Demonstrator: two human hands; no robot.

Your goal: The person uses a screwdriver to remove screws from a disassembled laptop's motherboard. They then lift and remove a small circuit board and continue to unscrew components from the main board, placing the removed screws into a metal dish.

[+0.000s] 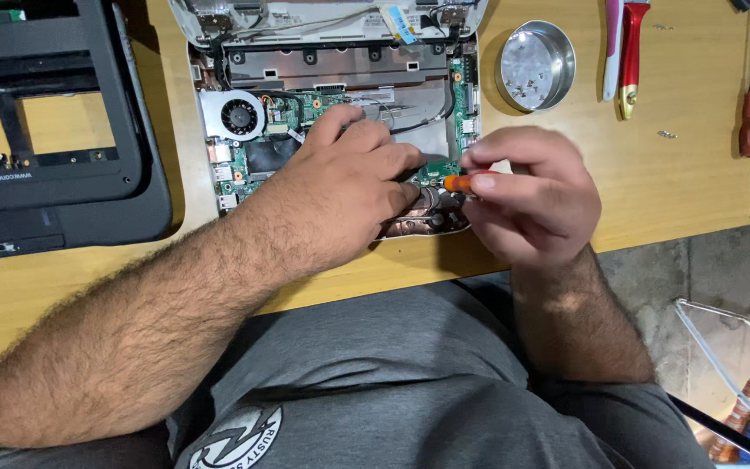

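Opened laptop (332, 113) sits at the desk's (679, 174) near edge, board and fan (239, 117) exposed. Left hand (349, 187) lies flat on the board, fingers pressed together, bracing the chassis near the front edge. Right hand (527, 195) pinches a small orange-handled screwdriver (460, 182), tip down at the metal bracket by the front edge; tip itself hidden. Advice: keep the driver vertical, press before turning, hold the left hand steady off the components. Round metal dish (536, 65) toward the far edge suits loose screws. Removed black bezel (45, 130) lies at the left.
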